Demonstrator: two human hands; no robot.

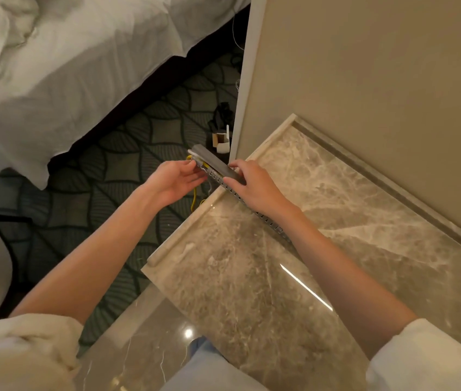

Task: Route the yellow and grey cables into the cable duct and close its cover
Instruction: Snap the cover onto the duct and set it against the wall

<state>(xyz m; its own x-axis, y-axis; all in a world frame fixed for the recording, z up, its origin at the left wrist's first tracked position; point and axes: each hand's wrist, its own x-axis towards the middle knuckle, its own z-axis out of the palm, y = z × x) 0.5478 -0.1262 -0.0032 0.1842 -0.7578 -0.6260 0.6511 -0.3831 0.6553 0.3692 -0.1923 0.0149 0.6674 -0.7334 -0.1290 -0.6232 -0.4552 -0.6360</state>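
Observation:
A grey slotted cable duct [269, 221] lies across the marble counter [252, 277], its far end sticking out past the counter's left edge. The flat grey cover [212, 160] sits on that far end. My right hand [254, 187] rests on top of the cover, fingers pressed on it. My left hand [175, 182] grips the duct's side near the overhanging end. A yellow cable [194, 198] hangs down from the duct below my left hand, and a short yellow loop shows at the duct's tip. A thin pale cable hangs beside it; I cannot tell its colour.
A beige wall panel [365, 94] stands behind the counter. A bed with white linen [68, 66] fills the upper left above patterned carpet [139, 142]. A small open white box [221, 142] and dark items lie on the floor by the wall corner.

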